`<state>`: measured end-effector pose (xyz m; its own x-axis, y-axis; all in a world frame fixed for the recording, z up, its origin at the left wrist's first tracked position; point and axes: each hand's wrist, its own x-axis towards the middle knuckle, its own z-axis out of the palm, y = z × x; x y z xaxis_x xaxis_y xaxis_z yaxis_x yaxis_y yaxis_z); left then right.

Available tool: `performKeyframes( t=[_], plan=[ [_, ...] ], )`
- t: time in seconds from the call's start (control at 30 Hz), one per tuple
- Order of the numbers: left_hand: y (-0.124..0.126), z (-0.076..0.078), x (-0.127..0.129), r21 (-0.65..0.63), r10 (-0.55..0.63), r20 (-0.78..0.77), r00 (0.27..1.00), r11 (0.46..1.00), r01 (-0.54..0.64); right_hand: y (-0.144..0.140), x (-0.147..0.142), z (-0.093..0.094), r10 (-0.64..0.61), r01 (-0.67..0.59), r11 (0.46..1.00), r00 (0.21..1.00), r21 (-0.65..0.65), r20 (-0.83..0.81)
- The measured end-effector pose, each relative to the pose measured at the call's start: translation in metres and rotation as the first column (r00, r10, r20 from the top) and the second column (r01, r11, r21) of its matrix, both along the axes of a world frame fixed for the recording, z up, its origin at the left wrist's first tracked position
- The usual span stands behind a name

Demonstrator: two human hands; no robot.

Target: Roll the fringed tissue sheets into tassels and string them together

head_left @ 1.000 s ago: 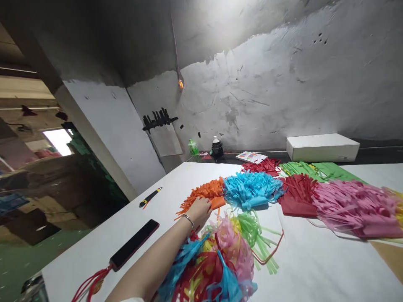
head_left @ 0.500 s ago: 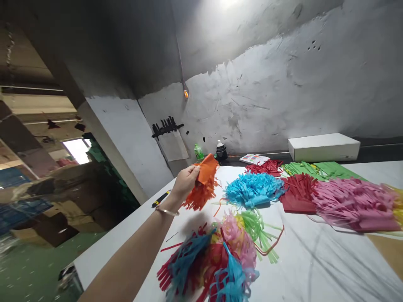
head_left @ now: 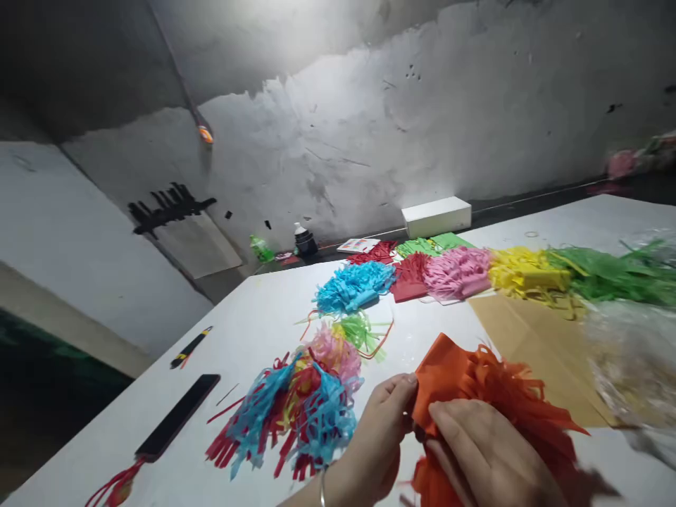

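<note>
Orange fringed paper (head_left: 491, 394), both hands' grip, seemingly pinched

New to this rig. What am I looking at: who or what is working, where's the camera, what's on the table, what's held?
No machine here: a person works bare-handed, filmed by a camera on their head looking forward and down. The left hand and right hand together hold a bundle of orange fringed paper. On the white table lie a mixed-colour fringe pile, then stacks of blue fringe, red fringe, pink fringe, yellow fringe and green fringe. On the left are a black phone and a utility knife.
</note>
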<state>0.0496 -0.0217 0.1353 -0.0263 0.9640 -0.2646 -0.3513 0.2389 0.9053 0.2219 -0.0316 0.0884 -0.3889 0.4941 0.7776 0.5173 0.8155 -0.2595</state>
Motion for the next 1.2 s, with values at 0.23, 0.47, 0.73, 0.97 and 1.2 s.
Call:
performKeyframes(
  t=[0.23,0.47,0.73,0.97,1.2],
  plan=[
    [-0.013,-0.07,0.031,0.117,-0.023,-0.059,0.998,0.993,0.03,0.007,0.011,-0.026,-0.134,0.074,0.939,0.978,-0.335,-0.159],
    [-0.019,-0.083,0.03,0.223,-0.014,-0.24,0.971,0.972,0.07,0.021,0.015,-0.018,-0.137,-0.15,0.617,0.946,-0.773,-0.293],
    [-0.017,-0.08,0.022,0.19,0.005,-0.298,0.955,0.98,0.054,0.024,0.014,-0.017,0.06,-0.127,0.891,0.984,-0.436,-0.165],
    [-0.016,-0.083,0.023,0.188,0.006,-0.208,0.978,0.982,0.034,0.018,0.014,-0.022,0.029,-0.048,0.965,0.997,-0.258,-0.076],
    [-0.015,-0.078,0.022,0.181,0.0,-0.27,0.963,0.982,0.05,0.025,0.015,-0.011,0.01,-0.062,0.945,0.987,-0.321,-0.162]
  ],
)
